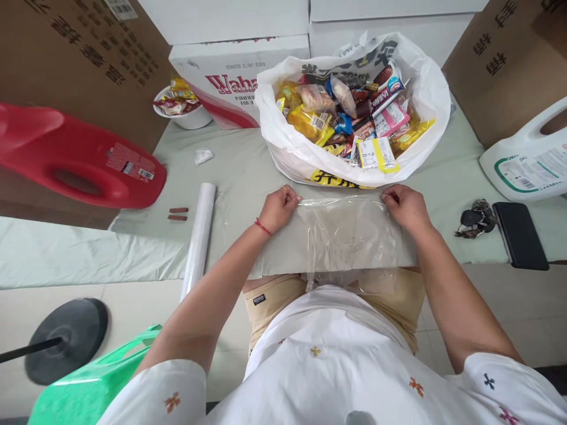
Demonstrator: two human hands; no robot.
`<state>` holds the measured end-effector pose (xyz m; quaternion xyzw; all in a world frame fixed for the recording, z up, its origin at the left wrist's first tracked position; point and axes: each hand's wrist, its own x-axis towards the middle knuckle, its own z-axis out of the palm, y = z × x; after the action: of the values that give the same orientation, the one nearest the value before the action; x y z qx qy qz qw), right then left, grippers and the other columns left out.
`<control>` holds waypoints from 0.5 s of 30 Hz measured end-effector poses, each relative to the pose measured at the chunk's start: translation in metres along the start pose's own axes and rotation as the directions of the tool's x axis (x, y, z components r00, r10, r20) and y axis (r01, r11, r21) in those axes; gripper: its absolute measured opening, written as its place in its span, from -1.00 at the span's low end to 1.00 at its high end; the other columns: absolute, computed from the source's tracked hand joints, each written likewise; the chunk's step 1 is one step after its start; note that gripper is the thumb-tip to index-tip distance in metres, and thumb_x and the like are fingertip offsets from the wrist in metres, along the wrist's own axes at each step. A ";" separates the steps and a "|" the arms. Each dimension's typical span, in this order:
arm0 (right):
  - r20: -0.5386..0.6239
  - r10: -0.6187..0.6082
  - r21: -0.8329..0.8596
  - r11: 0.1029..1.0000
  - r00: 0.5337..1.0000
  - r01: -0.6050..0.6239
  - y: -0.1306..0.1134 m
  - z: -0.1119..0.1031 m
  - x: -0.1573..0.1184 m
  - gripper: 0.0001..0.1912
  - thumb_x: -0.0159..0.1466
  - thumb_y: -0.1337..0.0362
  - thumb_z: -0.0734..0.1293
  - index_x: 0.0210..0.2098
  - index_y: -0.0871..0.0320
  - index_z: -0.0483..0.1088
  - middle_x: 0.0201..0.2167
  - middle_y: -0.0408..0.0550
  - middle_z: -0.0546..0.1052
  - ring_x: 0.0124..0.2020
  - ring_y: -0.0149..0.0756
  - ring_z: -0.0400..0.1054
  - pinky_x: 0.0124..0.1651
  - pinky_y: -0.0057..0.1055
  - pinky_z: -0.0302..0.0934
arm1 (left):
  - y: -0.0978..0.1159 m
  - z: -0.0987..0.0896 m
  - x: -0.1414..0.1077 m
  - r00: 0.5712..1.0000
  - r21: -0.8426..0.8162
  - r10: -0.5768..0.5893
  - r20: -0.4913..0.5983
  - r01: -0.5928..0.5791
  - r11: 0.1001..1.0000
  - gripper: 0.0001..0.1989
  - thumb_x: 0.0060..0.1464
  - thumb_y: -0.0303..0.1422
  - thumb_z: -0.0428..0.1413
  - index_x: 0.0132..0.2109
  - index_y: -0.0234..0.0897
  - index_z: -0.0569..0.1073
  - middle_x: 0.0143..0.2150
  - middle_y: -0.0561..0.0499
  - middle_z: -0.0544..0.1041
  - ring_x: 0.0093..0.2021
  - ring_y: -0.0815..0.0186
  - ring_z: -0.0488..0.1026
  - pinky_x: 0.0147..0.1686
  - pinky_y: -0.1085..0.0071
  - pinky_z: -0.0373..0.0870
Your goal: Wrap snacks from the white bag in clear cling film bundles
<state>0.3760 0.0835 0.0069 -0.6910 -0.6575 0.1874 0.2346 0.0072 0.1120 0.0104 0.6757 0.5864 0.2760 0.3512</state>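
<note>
- A pale green cloth is covering the worktable (241, 159), with brown cardboard boxes (66, 56) flanking it and a white carton (195, 68) standing behind.
- At the near edge, you are stretching a clear plastic bag (352, 236) between your hands; its upper edge is lying on the cloth while its lower end is hanging over the table edge above your lap.
- Your left hand (277, 208) is pinching one end of that upper edge, thumb and forefinger pressed together.
- Your right hand (408, 208) is pinching the opposite end in the same way, the wide spacing apparently serving to pull the thin, wrinkling film straight.
- Directly beyond your fingers, a white carrier bag (286, 150) is standing wide open, its rim spread, presumably so the wrapped snacks (348, 112) inside are within reach.
- To your left, a white roll (199, 230) is lying lengthwise past the table edge, and two brown strips (178, 213) are resting beside a red jug (133, 162), seemingly set aside to free the middle.
- To your right, keys (477, 218) and a dark phone (522, 236) are sitting together near a white jug (527, 156), likewise outside your working space.
</note>
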 end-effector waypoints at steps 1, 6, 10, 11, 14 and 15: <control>0.008 -0.004 -0.052 0.999 1.000 0.004 0.002 -0.005 0.000 -0.72 0.30 0.16 0.27 -0.17 0.18 0.53 -0.23 0.10 0.60 -0.27 -0.15 0.41 -0.15 -0.26 0.23 | -0.002 -0.003 0.004 0.999 -0.025 -0.017 0.027 0.018 1.000 -0.79 0.15 -0.22 0.15 -0.33 -0.24 0.36 -0.49 0.12 0.33 -0.47 0.38 0.19 -0.41 0.41 0.12; -0.211 -0.170 -0.295 0.950 0.963 0.103 -0.026 -0.034 -0.054 -0.76 0.39 0.20 0.25 -0.14 0.14 0.53 -0.24 0.07 0.56 -0.25 -0.11 0.41 -0.21 -0.25 0.23 | -0.010 -0.007 0.016 0.989 -0.135 -0.123 0.082 0.133 0.982 -0.76 0.13 -0.18 0.19 -0.32 -0.23 0.35 -0.53 0.15 0.28 -0.52 0.41 0.16 -0.48 0.45 0.07; -0.192 -0.709 -0.187 0.706 0.679 0.683 -0.086 -0.015 -0.132 -0.80 0.39 0.39 0.31 -0.03 0.05 0.46 -0.24 -0.05 0.57 -0.21 -0.23 0.39 -0.11 -0.28 0.27 | -0.006 -0.007 0.021 0.982 -0.155 -0.135 0.135 0.155 0.976 -0.74 0.11 -0.18 0.23 -0.33 -0.23 0.35 -0.55 0.16 0.29 -0.54 0.42 0.18 -0.51 0.46 0.06; -0.062 -0.805 -0.132 0.593 0.590 0.794 -0.099 -0.002 -0.145 -0.77 0.40 0.39 0.33 0.01 0.03 0.46 -0.18 -0.07 0.58 -0.15 -0.24 0.39 -0.03 -0.26 0.27 | -0.005 -0.007 0.022 0.979 -0.153 -0.138 0.151 0.161 0.975 -0.73 0.10 -0.18 0.24 -0.34 -0.23 0.35 -0.56 0.16 0.29 -0.54 0.43 0.17 -0.51 0.47 0.06; 0.048 -0.866 -0.086 0.494 0.498 0.865 -0.117 0.043 -0.162 -0.74 0.43 0.37 0.34 0.08 0.05 0.47 -0.04 -0.05 0.60 -0.03 -0.25 0.35 0.07 -0.23 0.21 | -0.001 -0.007 0.026 0.968 -0.147 -0.166 0.189 0.195 0.970 -0.70 0.06 -0.19 0.28 -0.36 -0.23 0.34 -0.58 0.18 0.29 -0.56 0.44 0.17 -0.52 0.48 0.09; 0.041 -0.866 -0.104 0.493 0.499 0.864 -0.117 0.056 -0.162 -0.73 0.43 0.38 0.32 0.09 0.07 0.48 -0.02 -0.04 0.60 -0.02 -0.25 0.33 0.08 -0.23 0.19 | 0.000 -0.007 0.027 0.964 -0.148 -0.179 0.198 0.210 0.966 -0.69 0.05 -0.20 0.30 -0.37 -0.23 0.34 -0.59 0.18 0.28 -0.57 0.45 0.17 -0.53 0.49 0.09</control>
<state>0.2377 -0.0703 0.0200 -0.2824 -0.9223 0.0025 0.2639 0.0061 0.1400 0.0141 0.6052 0.5900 0.2253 0.4846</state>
